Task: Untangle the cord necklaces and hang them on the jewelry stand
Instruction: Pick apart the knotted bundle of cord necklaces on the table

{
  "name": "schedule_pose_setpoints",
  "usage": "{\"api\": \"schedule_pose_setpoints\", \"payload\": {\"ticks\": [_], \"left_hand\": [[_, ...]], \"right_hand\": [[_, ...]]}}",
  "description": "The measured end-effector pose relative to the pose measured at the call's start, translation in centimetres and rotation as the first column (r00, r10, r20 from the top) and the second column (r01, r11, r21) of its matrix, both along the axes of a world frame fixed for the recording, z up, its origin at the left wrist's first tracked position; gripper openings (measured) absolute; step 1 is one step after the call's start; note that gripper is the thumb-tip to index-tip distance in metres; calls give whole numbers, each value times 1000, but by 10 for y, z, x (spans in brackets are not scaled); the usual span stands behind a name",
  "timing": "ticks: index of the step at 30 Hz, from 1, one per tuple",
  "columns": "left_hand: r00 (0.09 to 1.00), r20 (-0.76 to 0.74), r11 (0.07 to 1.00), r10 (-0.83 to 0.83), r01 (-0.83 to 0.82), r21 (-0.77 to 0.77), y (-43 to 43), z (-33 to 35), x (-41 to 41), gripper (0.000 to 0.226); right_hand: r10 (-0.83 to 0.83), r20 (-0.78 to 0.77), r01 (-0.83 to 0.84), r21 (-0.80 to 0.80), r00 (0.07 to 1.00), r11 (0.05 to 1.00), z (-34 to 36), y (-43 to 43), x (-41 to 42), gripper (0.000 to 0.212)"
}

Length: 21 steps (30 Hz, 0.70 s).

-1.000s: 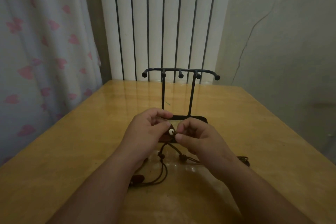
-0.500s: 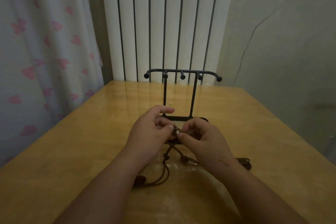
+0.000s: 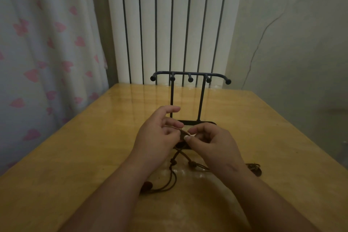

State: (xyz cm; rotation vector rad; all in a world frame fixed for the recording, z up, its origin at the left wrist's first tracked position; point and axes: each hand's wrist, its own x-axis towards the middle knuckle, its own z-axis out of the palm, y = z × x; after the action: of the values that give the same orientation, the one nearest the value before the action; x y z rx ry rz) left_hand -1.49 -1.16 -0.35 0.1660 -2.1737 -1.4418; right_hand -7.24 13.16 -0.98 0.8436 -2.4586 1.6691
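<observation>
Pinching the cord necklaces (image 3: 174, 161), left hand (image 3: 158, 135) and right hand (image 3: 212, 145) each have a tight grip on the tangle. The jewelry stand (image 3: 190, 98) is upright just behind.

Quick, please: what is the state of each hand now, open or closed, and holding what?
Left hand: closed, pinches the cord necklaces.
Right hand: closed, pinches the same cords.

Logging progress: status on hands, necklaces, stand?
Left hand and right hand both pinching the tangled cord necklaces. Jewelry stand hooks bare, none hung. Nothing seen between hands and stand.
</observation>
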Motion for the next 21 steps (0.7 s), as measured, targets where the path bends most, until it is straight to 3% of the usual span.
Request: {"api": "schedule_pose_setpoints", "payload": {"ticks": [5, 11, 21], "left_hand": [[1000, -7, 1000, -1, 1, 7, 0, -1, -1, 56], [999, -35, 999, 26, -27, -40, 1, -4, -3, 68], [999, 6, 985, 52, -50, -168, 6, -4, -4, 59]], "right_hand": [[-42, -20, 43, 44, 999, 998, 0, 0, 0, 5], [31, 111, -38, 59, 993, 998, -1, -2, 1, 6], [-9, 9, 8, 71, 1000, 997, 2, -4, 5, 15]]}}
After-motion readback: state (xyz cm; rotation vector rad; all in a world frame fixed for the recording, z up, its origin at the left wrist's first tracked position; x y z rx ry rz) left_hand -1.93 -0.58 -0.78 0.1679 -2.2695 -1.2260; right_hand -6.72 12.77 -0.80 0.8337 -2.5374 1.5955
